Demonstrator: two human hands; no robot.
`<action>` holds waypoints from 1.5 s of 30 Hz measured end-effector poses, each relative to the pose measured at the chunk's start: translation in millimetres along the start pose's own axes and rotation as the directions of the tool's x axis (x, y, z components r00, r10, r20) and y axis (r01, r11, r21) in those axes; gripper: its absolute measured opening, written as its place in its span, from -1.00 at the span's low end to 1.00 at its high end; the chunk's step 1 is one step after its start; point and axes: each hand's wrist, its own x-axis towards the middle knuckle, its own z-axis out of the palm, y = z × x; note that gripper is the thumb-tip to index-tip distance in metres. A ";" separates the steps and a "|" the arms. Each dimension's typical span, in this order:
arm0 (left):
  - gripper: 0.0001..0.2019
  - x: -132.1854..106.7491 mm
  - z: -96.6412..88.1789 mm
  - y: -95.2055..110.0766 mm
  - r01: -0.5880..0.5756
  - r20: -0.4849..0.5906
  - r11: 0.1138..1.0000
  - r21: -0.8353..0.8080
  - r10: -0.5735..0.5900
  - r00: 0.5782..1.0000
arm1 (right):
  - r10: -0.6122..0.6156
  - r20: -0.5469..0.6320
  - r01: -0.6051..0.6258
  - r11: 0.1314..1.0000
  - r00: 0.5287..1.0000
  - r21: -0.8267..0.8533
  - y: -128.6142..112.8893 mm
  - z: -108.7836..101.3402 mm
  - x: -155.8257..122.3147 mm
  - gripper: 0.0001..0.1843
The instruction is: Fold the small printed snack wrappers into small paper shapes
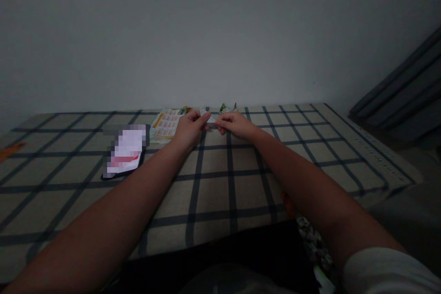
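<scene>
Both arms reach far across the table. My left hand (pixel 190 125) is closed, its thumb pressing a small piece of white printed paper (pixel 211 120). Opposite it, my right hand (pixel 237 125) pinches the same paper's right side between thumb and fingertips. The paper is held up a little, near the table's back edge, and part of it is hidden by the fingers. Just left of my left hand lies a printed sheet (pixel 167 123) with rows of reddish boxes and a yellow strip. Behind my right hand shows a small green and white item (pixel 227 108), too small to make out.
A dark phone or tablet (pixel 146 147) with a lit, blurred screen lies to the left. The table wears a checked cloth (pixel 213 197) and meets a plain wall (pixel 220 36). Orange objects show at the far left (pixel 12 150) and by the front edge. A dark curtain (pixel 406 82) hangs right.
</scene>
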 end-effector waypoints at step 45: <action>-0.67 -2.6 -1.9 3.6 -0.025 -0.006 0.988 0.154 0.026 1.000 | 0.015 0.029 -0.015 1.000 0.999 -0.009 13.6 -0.8 3.2 -0.78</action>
